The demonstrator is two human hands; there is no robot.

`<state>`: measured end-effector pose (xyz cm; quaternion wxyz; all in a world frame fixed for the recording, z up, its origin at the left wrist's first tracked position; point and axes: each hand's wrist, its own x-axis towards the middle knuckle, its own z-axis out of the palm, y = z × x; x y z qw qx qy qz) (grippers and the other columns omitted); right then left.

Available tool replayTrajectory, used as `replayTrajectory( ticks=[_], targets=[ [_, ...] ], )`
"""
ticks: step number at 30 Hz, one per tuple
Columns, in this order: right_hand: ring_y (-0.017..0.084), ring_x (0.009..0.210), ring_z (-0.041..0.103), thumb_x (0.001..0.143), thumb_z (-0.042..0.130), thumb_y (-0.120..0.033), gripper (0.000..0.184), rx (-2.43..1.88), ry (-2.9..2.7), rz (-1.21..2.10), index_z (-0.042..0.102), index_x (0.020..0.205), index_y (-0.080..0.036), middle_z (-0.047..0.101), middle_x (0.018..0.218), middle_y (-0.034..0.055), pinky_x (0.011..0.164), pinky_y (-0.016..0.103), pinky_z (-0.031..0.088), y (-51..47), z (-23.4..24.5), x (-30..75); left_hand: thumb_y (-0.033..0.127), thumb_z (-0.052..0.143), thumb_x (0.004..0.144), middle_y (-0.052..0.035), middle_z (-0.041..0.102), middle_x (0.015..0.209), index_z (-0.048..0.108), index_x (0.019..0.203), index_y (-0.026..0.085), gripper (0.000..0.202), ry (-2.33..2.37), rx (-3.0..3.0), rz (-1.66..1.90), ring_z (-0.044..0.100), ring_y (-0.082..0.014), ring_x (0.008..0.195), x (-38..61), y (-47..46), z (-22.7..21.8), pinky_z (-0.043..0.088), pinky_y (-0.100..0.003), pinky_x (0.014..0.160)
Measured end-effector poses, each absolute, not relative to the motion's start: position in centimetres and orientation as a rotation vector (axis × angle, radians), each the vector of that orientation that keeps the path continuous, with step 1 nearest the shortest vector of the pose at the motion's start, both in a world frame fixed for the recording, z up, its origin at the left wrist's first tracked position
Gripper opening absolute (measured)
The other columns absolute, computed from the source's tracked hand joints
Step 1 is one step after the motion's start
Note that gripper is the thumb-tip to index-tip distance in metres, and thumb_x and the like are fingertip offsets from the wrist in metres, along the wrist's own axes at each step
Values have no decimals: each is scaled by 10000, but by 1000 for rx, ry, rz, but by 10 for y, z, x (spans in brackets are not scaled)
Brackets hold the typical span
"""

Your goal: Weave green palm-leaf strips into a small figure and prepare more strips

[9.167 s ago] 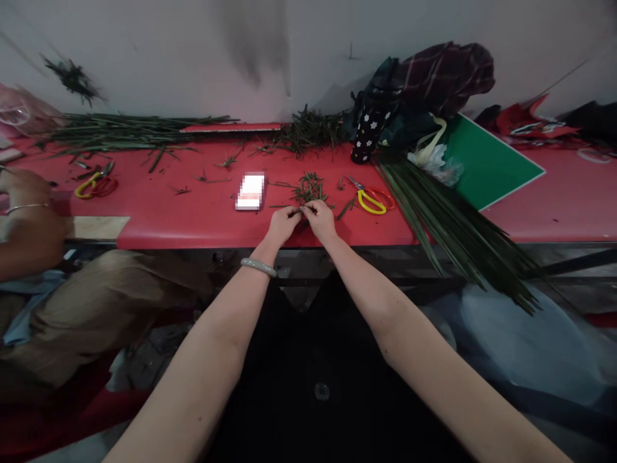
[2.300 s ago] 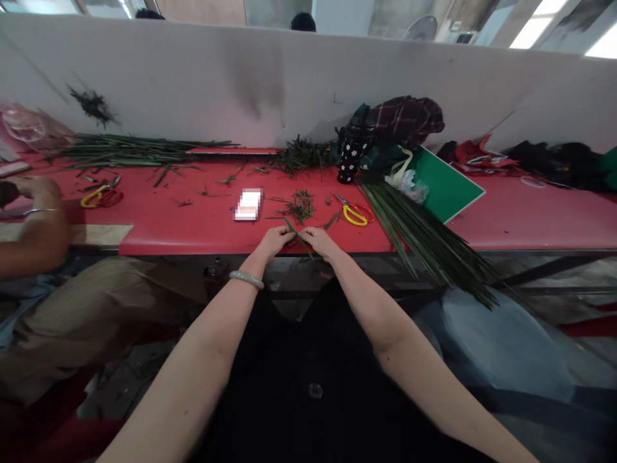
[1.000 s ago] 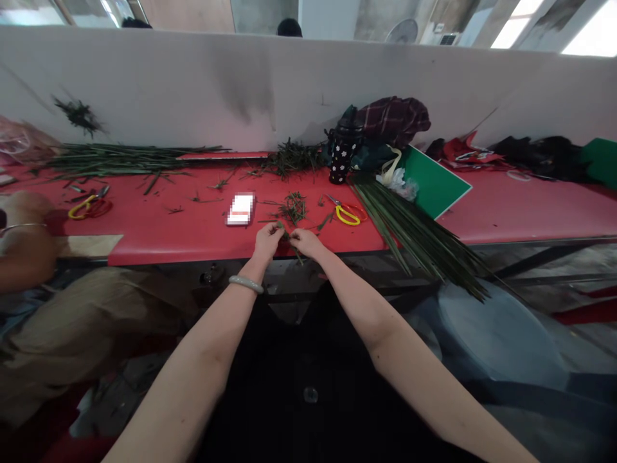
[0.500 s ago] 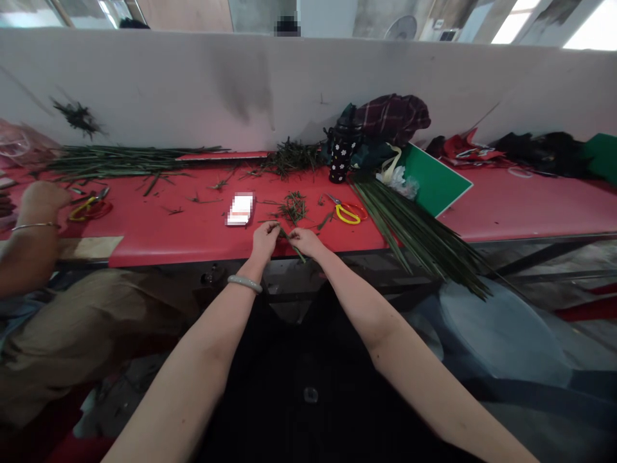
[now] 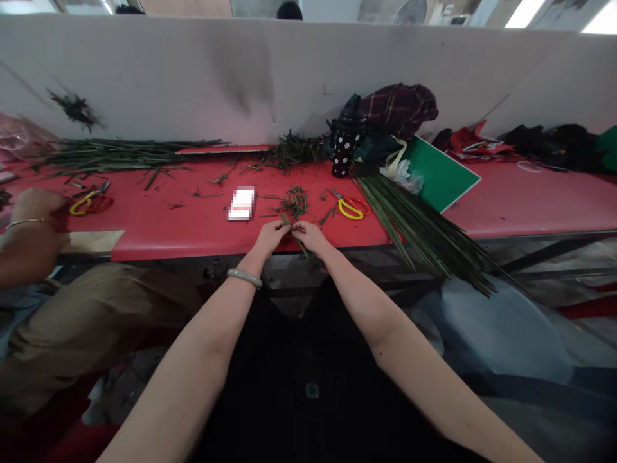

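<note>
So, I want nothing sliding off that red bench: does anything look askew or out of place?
Yes: the big bundle of green stalks lies slantwise, its far ends jutting past the red table's front edge. Cut scraps lie scattered beyond both hands.

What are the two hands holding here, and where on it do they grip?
Both the left hand and right hand pinch one thin green leaf strip near its upper end, fingertips nearly meeting; its lower end hangs free.

Long red table (image 5: 183, 225) across the middle of the frame, dark metal frame beneath. Behind it, a pale partition wall (image 5: 144, 77) with a grey smudge at upper centre. Above the wall, bright ceiling lights (image 5: 523, 9) at upper right (room beyond barely visible).
</note>
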<state>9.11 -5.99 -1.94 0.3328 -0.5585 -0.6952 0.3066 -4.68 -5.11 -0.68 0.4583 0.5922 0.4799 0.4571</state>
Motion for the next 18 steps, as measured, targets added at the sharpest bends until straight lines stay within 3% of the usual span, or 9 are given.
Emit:
replayTrajectory(
  ticks=[3,9,14,18],
  targets=[
    [136,760,596,755,494,-274,214,-1508,-1840,757,597,902,-156,665,838,38,697,252,446,-57,-19,92,297,594,646,37,457,481,572,536,150,186,1277,1519,1145,424,-96,525,-46,-52,-9,313,-211,524],
    [182,740,584,750,467,-244,195,-1554,-1879,715,639,765,-152,662,786,71,685,281,426,-52,-12,91,241,560,679,14,456,512,557,528,169,167,1387,1845,1282,415,-121,563,-41,-58,-5,286,-236,565],
    [112,592,548,746,466,-241,198,-1454,-1867,835,608,863,-169,621,660,-8,592,219,419,-55,-16,98,306,528,712,7,524,521,553,556,155,218,1399,1698,1242,450,-116,539,-43,-52,1,318,-227,549],
    [73,446,478,716,475,-190,153,-1346,-1761,1042,587,817,-165,525,507,-61,482,181,390,-54,-20,101,320,500,734,6,547,552,555,599,145,228,1466,1766,1206,472,-109,556,-42,-53,6,333,-216,546]
  ],
)
